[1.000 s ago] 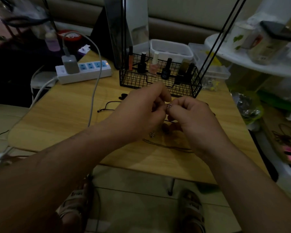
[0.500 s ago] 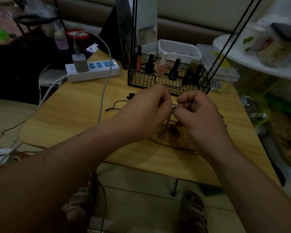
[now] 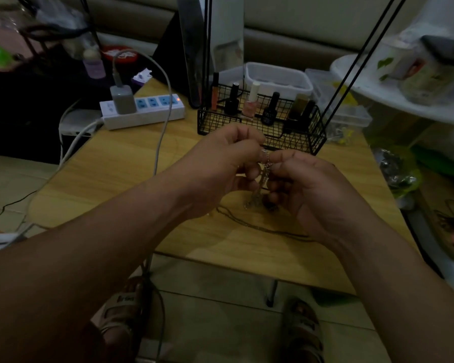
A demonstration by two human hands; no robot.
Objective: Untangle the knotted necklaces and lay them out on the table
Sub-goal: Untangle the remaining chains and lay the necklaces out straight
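Both hands, left and right, pinch the silver necklace chain (fingers curled) above the wooden table.

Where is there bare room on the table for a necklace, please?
Bare wood lies left of the cable, before the power strip, and along the near table edge below the dark cord. It is crowded by the wire basket and under the left hand and right hand, pinching the necklaces.

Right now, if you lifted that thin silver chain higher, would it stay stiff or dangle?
Probably dangle: the thin silver chain hangs limp between the left hand and right hand. It seems light, since small pinches alone hold it. Its bunched strands would likely snag.
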